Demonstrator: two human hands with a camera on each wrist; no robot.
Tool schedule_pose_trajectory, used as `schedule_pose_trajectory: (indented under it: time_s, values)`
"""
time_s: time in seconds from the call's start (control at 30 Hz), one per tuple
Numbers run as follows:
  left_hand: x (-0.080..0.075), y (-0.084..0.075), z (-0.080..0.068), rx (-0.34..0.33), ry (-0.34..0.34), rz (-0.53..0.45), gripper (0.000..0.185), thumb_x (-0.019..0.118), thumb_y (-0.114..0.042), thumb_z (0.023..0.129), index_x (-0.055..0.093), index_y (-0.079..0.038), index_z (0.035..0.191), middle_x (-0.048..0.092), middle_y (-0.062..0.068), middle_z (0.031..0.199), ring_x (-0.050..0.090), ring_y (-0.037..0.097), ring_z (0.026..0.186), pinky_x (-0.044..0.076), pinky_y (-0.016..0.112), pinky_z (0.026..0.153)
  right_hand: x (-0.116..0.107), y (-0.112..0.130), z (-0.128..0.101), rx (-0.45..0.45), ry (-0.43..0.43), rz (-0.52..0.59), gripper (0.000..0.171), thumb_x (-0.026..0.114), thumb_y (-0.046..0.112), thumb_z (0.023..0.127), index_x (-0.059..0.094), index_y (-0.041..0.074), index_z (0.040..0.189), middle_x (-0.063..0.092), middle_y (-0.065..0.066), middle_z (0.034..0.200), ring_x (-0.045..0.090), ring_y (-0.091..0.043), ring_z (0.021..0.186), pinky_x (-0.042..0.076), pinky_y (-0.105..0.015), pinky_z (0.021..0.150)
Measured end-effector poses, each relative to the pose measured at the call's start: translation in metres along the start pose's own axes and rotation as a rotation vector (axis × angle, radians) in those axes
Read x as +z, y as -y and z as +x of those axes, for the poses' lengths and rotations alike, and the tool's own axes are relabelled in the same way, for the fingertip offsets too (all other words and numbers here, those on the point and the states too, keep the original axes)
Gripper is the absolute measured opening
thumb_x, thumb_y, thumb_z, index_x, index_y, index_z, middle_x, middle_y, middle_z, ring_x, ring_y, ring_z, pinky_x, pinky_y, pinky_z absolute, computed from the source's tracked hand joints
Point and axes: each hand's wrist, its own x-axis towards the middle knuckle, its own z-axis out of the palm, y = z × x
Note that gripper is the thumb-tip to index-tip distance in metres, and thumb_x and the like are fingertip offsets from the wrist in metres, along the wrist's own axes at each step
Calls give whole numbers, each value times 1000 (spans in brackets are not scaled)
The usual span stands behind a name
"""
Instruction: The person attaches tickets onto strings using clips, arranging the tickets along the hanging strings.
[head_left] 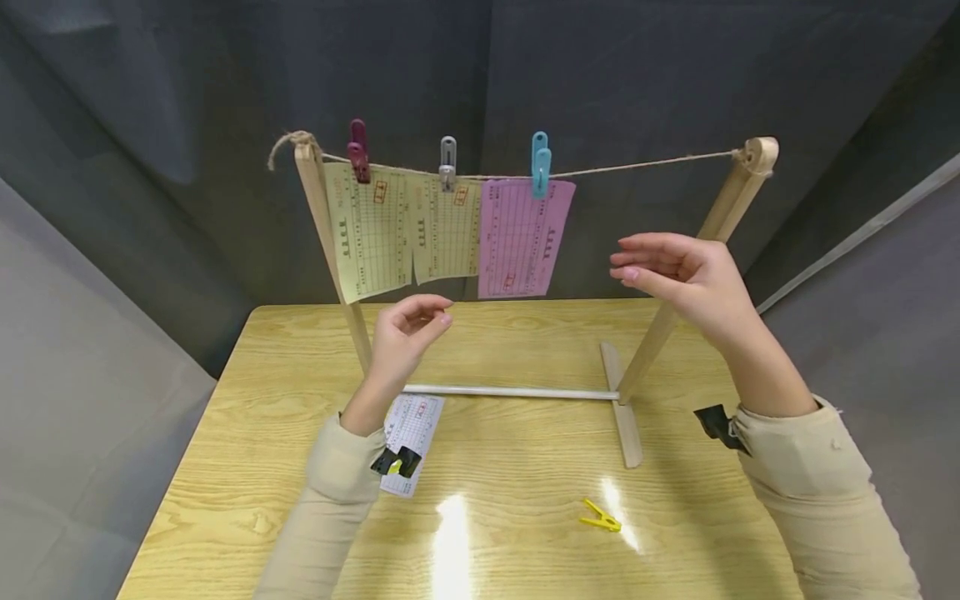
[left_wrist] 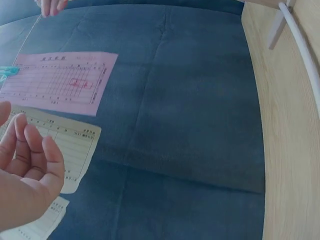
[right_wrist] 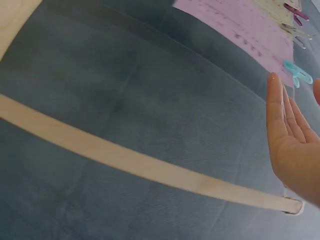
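A wooden rack [head_left: 723, 212] carries a twine line [head_left: 645, 164] above the table [head_left: 525, 492]. Two yellow sheets [head_left: 371, 229] and a pink sheet [head_left: 520, 237] hang from it under a maroon peg [head_left: 358, 152], a grey peg [head_left: 447, 162] and a blue peg [head_left: 540, 162]. My left hand [head_left: 438, 312] hovers just below the yellow sheets, fingers loosely curled and holding nothing. My right hand [head_left: 626, 260] floats right of the pink sheet, fingers straight and empty. The left wrist view shows the left hand [left_wrist: 27, 167] beside a yellow sheet [left_wrist: 72, 145] and the pink sheet [left_wrist: 55, 82].
A white printed slip [head_left: 412, 425] lies on the table by my left wrist. A yellow peg [head_left: 600, 517] lies near the front edge. The rack's foot [head_left: 622, 408] and its white crossbar [head_left: 517, 392] span the table's middle. Dark grey cloth [head_left: 637, 75] hangs behind.
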Motion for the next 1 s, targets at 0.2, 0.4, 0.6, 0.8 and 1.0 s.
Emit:
schedule_pose_trajectory:
  time_s: [0.2,0.4,0.6,0.8,1.0]
  values:
    - [-12,-1,-4,20,38,51,17,58,13,79,55,21,94,62,-8,80,55,6,74,47,18,68,-2,-14,-10,55,-2,-61,29,61,1,85,60,-1,113,67,2,98,64,-10,88,50,-18,73]
    - [-30,1,-12,9,70,133,17,59,12,79,58,18,95,62,4,82,56,7,75,48,19,70,-5,-29,-19,105,-4,-54,27,61,2,85,60,-1,112,68,2,97,64,-8,85,49,-18,72]
    - [-46,1,-17,-14,83,194,18,60,9,81,58,17,97,62,0,84,56,7,78,48,19,71,-7,-42,-27,131,-6,-56,26,61,2,85,60,-3,110,67,6,94,65,-8,83,50,-19,72]
    - [-59,0,-22,-21,76,203,19,59,11,81,57,19,98,62,-8,85,56,7,78,48,18,70,-8,-52,-36,172,-12,-44,26,62,3,84,60,-3,110,67,4,96,65,-8,83,50,-19,73]
    - [-69,1,-25,2,87,225,17,58,12,81,58,17,97,62,-9,84,57,6,77,48,18,70,-11,-58,-43,198,-10,-76,27,63,6,85,60,-3,110,67,2,98,64,-6,85,50,-18,72]
